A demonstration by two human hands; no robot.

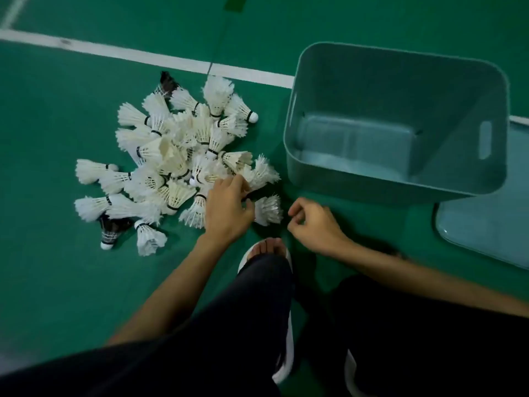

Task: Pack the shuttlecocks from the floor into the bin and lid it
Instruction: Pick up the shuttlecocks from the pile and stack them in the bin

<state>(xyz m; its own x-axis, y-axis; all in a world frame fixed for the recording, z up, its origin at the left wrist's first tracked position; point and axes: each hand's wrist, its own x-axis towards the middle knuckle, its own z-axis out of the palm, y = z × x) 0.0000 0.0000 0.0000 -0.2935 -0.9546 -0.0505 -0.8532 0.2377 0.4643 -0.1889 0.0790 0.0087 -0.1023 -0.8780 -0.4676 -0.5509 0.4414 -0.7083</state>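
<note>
1. My legs (229,339), dark trousers, at 6 o'clock; cut off by the lower edge and lost in shadow.
2. White sandal (287,348), worn on my foot, toes showing at the centre. A second white sole at 5 o'clock is mostly hidden.
3. Right hand (315,224), just right of centre, held over the green floor (57,282). Fingers curled inward, thumb close to the forefinger; blurred, so I cannot tell whether they pinch anything.
4. Left hand (229,210), just left of centre, at the near edge of the pile. Fingers and thumb curled round a dark shuttlecock (262,194), most of it covered by the hand.
5. Shuttlecocks (171,156), white-feathered, heaped on the floor at 10 o'clock; too tangled to count. Two more dark ones lie at the heap's far and near rims.
6. Bin (400,179), grey-teal, upright and open, at 2 o'clock, near the pile but apart from it. A handle slot shows in its right wall.
7. Lid (486,224), same colour, flat on the floor at 3 o'clock; partly behind the bin, cut off by the right edge.
8. White court line (114,50), at 11 o'clock, running behind the bin.
</note>
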